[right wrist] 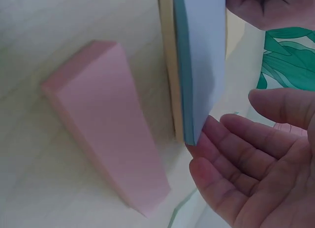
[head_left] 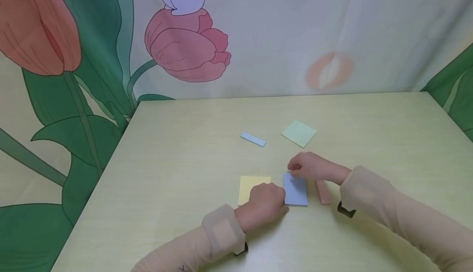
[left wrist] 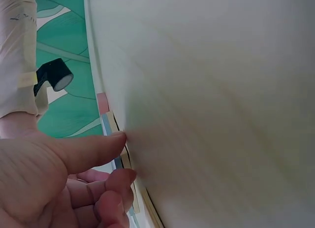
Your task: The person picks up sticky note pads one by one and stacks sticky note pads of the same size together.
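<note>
A blue sticky-note pad [head_left: 295, 190] lies on a tan pad [right wrist: 170, 75], their edges nearly lined up. My left hand [head_left: 267, 205] is at the stack's left side, thumb extended toward its near corner and the other fingers loosely bent. From the head view it partly covers a yellow pad [head_left: 245, 189]. My right hand [head_left: 308, 166] is at the far edge of the stack. In the right wrist view its fingertips [right wrist: 203, 148] touch the end of the stack, with the thumb held apart from it. A narrow pink pad [right wrist: 106, 114] lies to the right, partly under the right wrist.
Farther back on the table [head_left: 177, 148] lie a narrow light-blue pad [head_left: 253, 139] and a square green pad [head_left: 299, 133], turned cornerwise. Behind the table's far edge hangs a cloth [head_left: 273, 38] printed with flowers.
</note>
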`<state>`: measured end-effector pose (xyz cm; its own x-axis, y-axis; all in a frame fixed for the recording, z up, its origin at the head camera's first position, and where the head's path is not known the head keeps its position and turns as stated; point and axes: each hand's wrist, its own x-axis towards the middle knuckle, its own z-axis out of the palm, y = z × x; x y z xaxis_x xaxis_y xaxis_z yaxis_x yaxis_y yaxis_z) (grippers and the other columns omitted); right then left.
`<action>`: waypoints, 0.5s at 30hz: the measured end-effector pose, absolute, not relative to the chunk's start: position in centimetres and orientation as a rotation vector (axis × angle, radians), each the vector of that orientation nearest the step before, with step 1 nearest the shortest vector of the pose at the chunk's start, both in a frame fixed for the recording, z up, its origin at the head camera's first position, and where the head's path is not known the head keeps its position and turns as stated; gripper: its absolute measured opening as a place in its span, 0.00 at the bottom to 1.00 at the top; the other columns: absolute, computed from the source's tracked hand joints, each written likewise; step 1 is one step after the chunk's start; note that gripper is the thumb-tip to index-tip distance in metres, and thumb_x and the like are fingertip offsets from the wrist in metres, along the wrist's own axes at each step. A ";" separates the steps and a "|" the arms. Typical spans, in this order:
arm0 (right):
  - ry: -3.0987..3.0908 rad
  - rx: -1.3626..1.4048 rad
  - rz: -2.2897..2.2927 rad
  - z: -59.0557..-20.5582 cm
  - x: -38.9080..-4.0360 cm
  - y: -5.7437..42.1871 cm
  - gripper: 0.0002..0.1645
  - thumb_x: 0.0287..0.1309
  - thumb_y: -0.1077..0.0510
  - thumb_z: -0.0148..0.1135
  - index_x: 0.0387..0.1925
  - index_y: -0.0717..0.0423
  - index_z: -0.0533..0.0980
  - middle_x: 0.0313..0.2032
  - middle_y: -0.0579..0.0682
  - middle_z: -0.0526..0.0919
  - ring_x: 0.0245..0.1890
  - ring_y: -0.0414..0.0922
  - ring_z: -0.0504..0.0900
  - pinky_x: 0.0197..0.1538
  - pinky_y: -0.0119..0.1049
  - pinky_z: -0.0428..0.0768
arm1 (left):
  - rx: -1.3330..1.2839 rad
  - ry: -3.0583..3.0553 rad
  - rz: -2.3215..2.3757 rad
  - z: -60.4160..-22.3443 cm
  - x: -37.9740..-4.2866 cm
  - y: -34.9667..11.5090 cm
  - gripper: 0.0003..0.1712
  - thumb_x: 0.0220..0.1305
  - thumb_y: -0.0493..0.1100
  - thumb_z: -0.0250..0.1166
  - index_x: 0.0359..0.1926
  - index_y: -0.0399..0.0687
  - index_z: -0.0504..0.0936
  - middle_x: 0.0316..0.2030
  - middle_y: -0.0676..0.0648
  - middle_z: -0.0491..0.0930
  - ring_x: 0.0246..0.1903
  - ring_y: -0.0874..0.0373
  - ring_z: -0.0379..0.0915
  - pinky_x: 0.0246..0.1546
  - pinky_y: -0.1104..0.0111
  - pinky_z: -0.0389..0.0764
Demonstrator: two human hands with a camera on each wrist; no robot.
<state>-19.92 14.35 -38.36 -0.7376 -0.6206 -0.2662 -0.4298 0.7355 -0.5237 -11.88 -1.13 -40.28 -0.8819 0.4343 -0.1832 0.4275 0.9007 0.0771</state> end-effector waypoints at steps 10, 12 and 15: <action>2.535 -0.759 -0.642 -38.9 -19.5 14.1 0.17 0.52 0.64 0.52 0.44 0.68 0.74 0.35 0.53 0.80 0.32 0.42 0.72 0.38 0.34 0.73 | 0.675 2.888 0.016 -40.6 -11.9 -1.0 0.14 0.52 0.50 0.61 0.16 0.48 0.76 0.14 0.52 0.71 0.13 0.59 0.63 0.08 0.68 0.61; 2.536 -0.753 -0.658 -38.8 -19.4 14.1 0.18 0.52 0.64 0.52 0.45 0.68 0.74 0.36 0.54 0.80 0.33 0.43 0.72 0.39 0.34 0.73 | 0.675 2.896 0.009 -40.6 -11.9 -1.0 0.13 0.52 0.49 0.60 0.17 0.48 0.76 0.14 0.52 0.72 0.13 0.59 0.64 0.08 0.68 0.61; 2.539 -0.744 -0.677 -38.8 -19.2 14.1 0.19 0.51 0.65 0.51 0.46 0.68 0.73 0.38 0.56 0.80 0.35 0.44 0.74 0.40 0.36 0.74 | 0.672 2.896 -0.002 -40.6 -11.9 -1.0 0.13 0.52 0.49 0.60 0.18 0.48 0.77 0.15 0.51 0.72 0.13 0.59 0.64 0.08 0.68 0.61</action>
